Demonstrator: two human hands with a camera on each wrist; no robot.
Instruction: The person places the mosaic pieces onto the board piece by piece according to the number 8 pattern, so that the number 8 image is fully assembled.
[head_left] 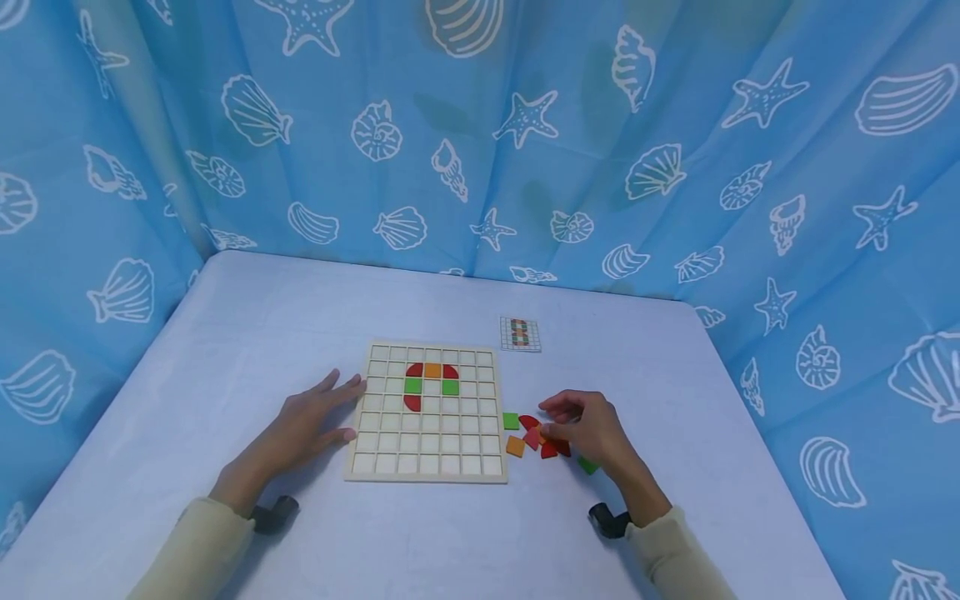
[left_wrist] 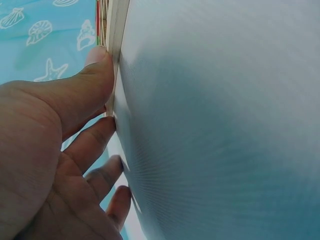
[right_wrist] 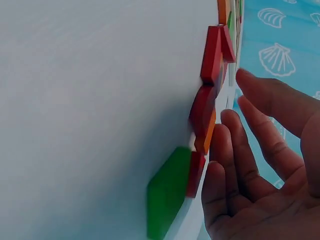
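A wooden grid board lies on the white table. In its upper cells are red quarter-circle pieces, an orange square and green squares, arranged like an arch. My left hand rests against the board's left edge, thumb and fingers spread; the left wrist view shows the thumb at the board's side. To the right of the board, my right hand hovers close over loose pieces, its fingers loosely bent. In the right wrist view a gap separates thumb and fingers, with nothing between them.
Beside the board's lower right lie a loose green square, an orange square, several red pieces and another green piece. A small pattern card lies behind them. Blue shell-print curtains surround the table.
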